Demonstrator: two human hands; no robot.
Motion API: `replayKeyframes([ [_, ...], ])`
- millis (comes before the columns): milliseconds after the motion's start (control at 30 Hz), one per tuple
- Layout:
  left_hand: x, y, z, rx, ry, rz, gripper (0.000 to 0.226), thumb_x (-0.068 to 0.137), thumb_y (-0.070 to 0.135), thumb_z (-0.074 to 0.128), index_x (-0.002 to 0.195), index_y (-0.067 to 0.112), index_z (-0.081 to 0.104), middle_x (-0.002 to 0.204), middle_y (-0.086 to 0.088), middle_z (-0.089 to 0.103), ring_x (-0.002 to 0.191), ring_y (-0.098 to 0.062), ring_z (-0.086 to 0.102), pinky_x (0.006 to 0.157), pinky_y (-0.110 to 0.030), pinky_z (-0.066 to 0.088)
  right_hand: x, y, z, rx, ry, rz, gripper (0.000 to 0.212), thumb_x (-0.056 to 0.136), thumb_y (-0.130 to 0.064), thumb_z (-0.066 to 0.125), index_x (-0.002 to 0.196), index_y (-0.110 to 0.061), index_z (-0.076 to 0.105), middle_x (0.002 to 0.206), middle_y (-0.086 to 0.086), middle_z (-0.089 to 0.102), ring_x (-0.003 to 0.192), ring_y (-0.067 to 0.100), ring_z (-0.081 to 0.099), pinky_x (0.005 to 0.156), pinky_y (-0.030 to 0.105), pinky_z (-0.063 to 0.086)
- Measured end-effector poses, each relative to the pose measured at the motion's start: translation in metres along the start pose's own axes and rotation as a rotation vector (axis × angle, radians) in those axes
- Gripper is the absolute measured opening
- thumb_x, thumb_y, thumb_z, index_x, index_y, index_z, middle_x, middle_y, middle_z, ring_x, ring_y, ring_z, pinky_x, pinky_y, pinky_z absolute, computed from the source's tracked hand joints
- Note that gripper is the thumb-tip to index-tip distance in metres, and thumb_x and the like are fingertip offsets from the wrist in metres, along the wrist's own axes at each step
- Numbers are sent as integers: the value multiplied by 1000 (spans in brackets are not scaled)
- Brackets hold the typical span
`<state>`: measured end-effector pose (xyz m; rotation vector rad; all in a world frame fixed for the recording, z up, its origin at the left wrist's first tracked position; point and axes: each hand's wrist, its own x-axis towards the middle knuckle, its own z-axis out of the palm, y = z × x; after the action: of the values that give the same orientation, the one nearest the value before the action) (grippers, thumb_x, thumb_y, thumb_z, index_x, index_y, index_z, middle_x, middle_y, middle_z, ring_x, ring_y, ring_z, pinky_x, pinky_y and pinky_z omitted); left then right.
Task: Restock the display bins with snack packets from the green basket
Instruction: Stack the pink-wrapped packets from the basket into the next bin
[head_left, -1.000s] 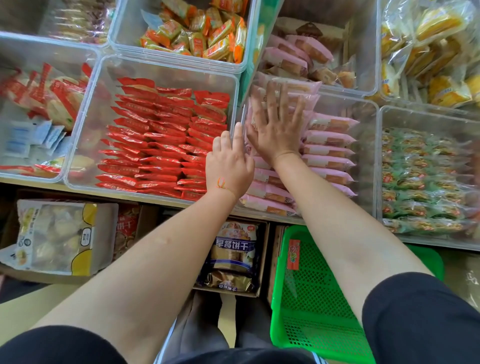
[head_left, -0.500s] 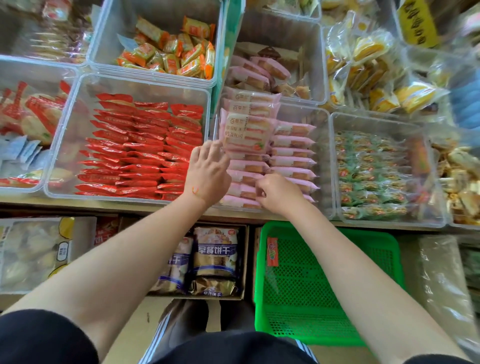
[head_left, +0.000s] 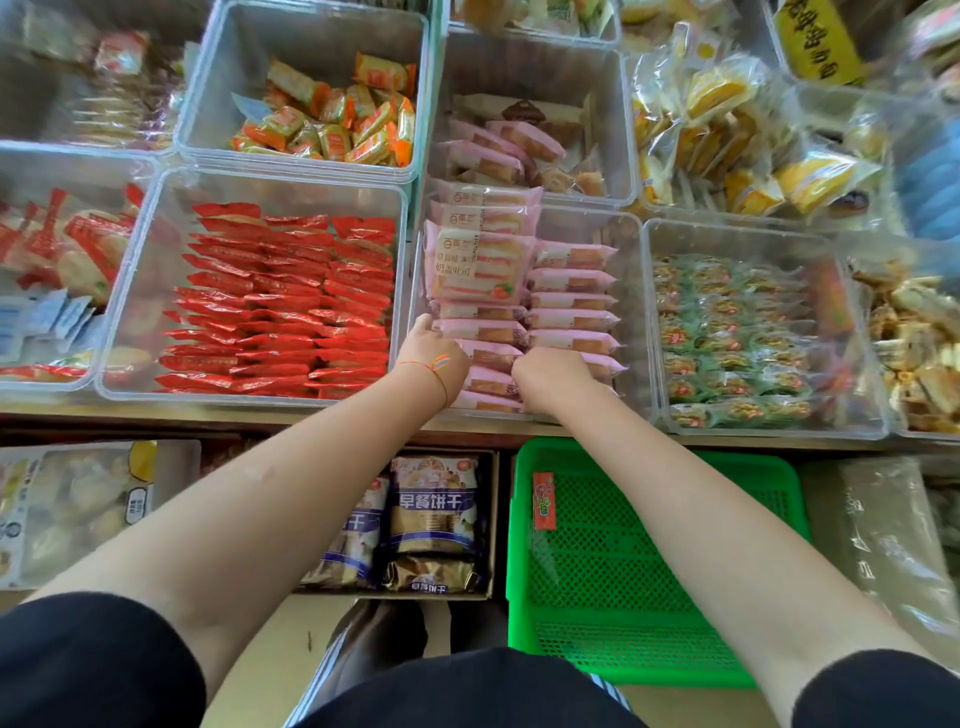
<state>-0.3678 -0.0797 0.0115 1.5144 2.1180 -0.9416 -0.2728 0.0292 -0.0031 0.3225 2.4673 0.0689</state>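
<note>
Pink snack packets (head_left: 571, 317) fill the clear display bin (head_left: 631, 312) straight ahead of me, stacked in two columns that run nearly wall to wall. A few more lie flat and face-up over the far end of the left column, reaching the bin's back rim. My left hand (head_left: 431, 358) rests at the near end of the left column, fingers extended forward against the packets, close to the wall shared with the bin of red packets (head_left: 280, 306). My right hand (head_left: 545, 376) sits on the near end of the right column, knuckles up and fingers curled under; whether they grip a packet I cannot tell. The only free room inside this bin is a strip along its right wall and the far right corner. Green basket (head_left: 524, 545) stands below the shelf edge, under my right forearm, its mesh floor bare in what shows. Neighbouring bins press tight on both sides, rim touching rim.
</note>
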Motion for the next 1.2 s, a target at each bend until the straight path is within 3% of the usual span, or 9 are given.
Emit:
replayKeyframes([
  [133,-3,-4,-7,68,-87,72,33,99,13,46,129,18,57,134,-3,57,131,-29,45,113,-40,23,1,6,2,118,-11,11,18,87,-5,55,72,-10,47,70,3,48,60,22,49,45,29,35],
  [333,1,-14,-19,89,-217,118,39,101,24,49,138,13,48,143,-6,48,136,-30,41,113,-44,27,-1,15,9,222,34,58,29,87,-6,54,62,-15,43,74,4,54,61,24,51,49,31,42],
  [500,3,-23,-8,78,85,4,25,94,16,51,116,22,63,119,-3,62,116,-24,52,102,-35,33,2,15,0,282,250,82,7,94,-14,55,89,-11,59,92,4,59,80,28,59,58,34,46],
  [600,7,-15,3,117,115,-10,24,95,16,50,113,25,63,112,2,66,115,-23,52,105,-37,29,5,3,3,221,196,38,12,95,-20,58,98,-9,63,97,3,54,86,30,61,63,36,46],
  [733,11,-8,8,106,148,-15,22,94,14,52,109,24,64,109,4,67,113,-22,54,106,-36,27,5,-11,4,67,105,80,23,91,-1,54,112,-8,63,103,9,55,82,28,58,61,35,46],
  [800,10,-8,10,98,156,-14,21,94,13,52,109,24,64,107,4,67,112,-21,55,106,-36,27,5,-11,0,40,84,81,27,89,4,53,111,-8,64,97,6,54,85,28,59,61,34,45],
  [900,8,-7,12,43,169,2,19,92,8,51,101,21,62,89,3,56,105,-20,55,102,-35,29,3,0,-2,70,113,84,23,86,4,52,98,-9,67,75,2,49,72,26,53,52,31,38],
  [1067,5,-8,13,18,171,36,17,92,7,50,94,23,58,92,1,58,105,-21,54,101,-35,29,1,12,0,142,278,157,16,89,-1,53,90,-13,63,87,4,59,73,27,54,57,32,35],
  [1200,6,-10,15,76,170,36,20,93,9,50,101,21,63,92,2,58,103,-20,54,98,-34,30,2,9,5,96,230,147,24,85,6,54,100,-9,65,99,8,63,91,32,62,63,35,39],
])
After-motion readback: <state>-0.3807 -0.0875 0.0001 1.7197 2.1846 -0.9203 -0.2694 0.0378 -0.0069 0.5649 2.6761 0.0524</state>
